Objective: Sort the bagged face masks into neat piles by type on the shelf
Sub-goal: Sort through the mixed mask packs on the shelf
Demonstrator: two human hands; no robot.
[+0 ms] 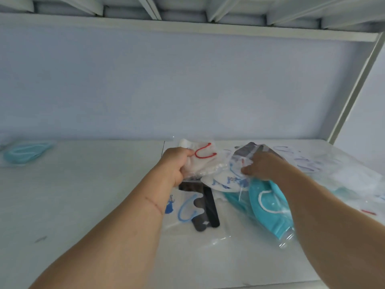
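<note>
Honestly, these things looked like a pain to sort. The left hand [177, 163] had its fingers curled tight round a clear plastic bag holding a white mask with red ear loops [200, 157], lifted just above the jumble in the middle of the white shelf board [83, 195]. The right hand [260, 166] was pinching at the top of the heap, fingers bent onto a clear bag with a white mask printed in blue [225, 180]; I couldn't tell if it had a real hold or was only pressing on the film.

Under and around them lay a bagged teal mask with white ear loops [268, 207] near the right forearm, a bagged black mask [208, 205] below the left hand, and a bagged white mask with a light blue ear loop [185, 207] beside it. A small pile of pale blue masks [27, 151] sat well apart at the far left, so one type seemed already started.

My guess: each bag was featherlight, floppy and slick, film sliding on film. Pinching a corner would let it droop and drag its neighbours along, so gripping across the middle, mask and film together, looked like the safer hold.
</note>
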